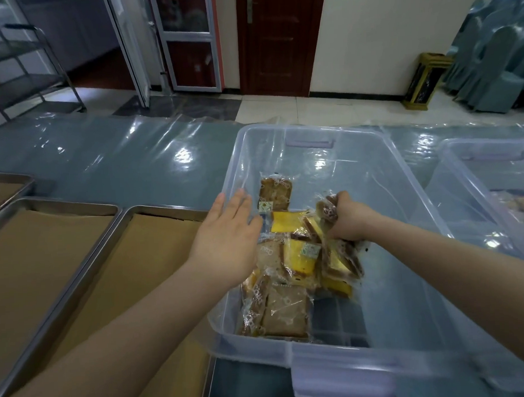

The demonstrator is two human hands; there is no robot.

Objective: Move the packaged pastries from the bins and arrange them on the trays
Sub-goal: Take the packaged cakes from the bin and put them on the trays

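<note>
While bin (270, 128) sits on plastic sheeting (129, 164), tiled flr (326, 110) beyond

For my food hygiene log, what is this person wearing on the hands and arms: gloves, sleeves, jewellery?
Nothing that shows. The left hand and right hand are bare, with no gloves. The left forearm and right forearm are bare to the picture's edge, so no sleeve is in view. No watch, bracelet or ring is visible.

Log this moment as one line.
step: pick from bin | right grip: holds pastries in bin | left grip: open, over bin rim | trays: paper-lined
</note>
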